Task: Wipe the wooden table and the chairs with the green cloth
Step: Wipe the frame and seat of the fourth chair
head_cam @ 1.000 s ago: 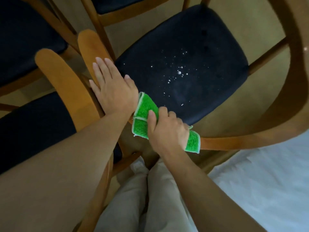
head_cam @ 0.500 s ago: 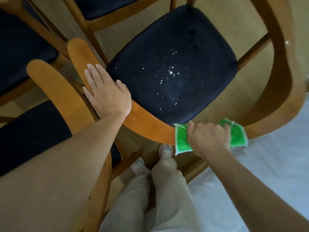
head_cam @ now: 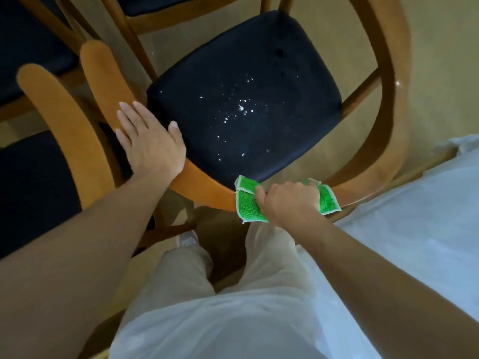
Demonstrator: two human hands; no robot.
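A wooden chair with a curved backrest rail [head_cam: 204, 189] and a dark seat [head_cam: 246, 99] stands below me; white crumbs speckle the seat. My right hand [head_cam: 287, 200] grips the folded green cloth [head_cam: 248, 203] and holds it wrapped over the near part of the rail. My left hand [head_cam: 149, 141] rests flat, fingers straight, on the rail's left arm. The wooden table is hidden; only a white covering shows at the right.
A second chair's wooden rail [head_cam: 64, 120] and dark seat [head_cam: 33, 187] stand close on the left. More chairs [head_cam: 155, 11] stand behind. A white sheet [head_cam: 414, 216] covers the surface at right. My legs in light trousers [head_cam: 186, 270] stand behind the chair.
My right hand slid the green cloth rightward along the rail from beside my left hand, then came a little way back left. My left hand stayed flat on the rail.
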